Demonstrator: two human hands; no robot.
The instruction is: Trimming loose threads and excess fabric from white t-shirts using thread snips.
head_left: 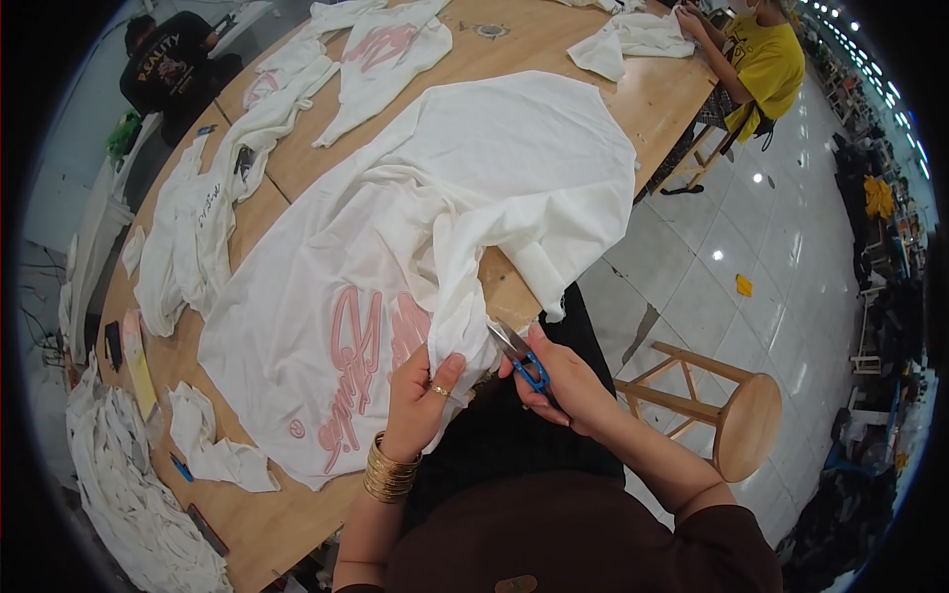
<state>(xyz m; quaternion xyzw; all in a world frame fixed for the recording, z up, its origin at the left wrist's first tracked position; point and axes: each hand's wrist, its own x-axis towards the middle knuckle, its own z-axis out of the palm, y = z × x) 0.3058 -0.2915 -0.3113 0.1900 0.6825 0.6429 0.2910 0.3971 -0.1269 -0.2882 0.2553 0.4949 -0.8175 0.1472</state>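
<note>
A large white shirt [287,296] with pink lettering lies spread and rumpled over the wooden table [282,534], its near part hanging at the table's edge. My left hand [425,395], with a ring and gold bangles, pinches a bunched fold of this shirt between thumb and fingers. Close by on the right, my right hand [563,385] is closed round small blue-handled thread snips [521,356]. Their metal blades point up and left, against the edge of the gathered cloth. Whether the blades touch a thread is too small to tell.
White garments [183,237] and a heap of white cloth [138,484] lie along the left side. A wooden stool [746,425] stands on the tiled floor to my right. A person in yellow [766,59] handles white cloth across the table; another in black [168,64] is at far left.
</note>
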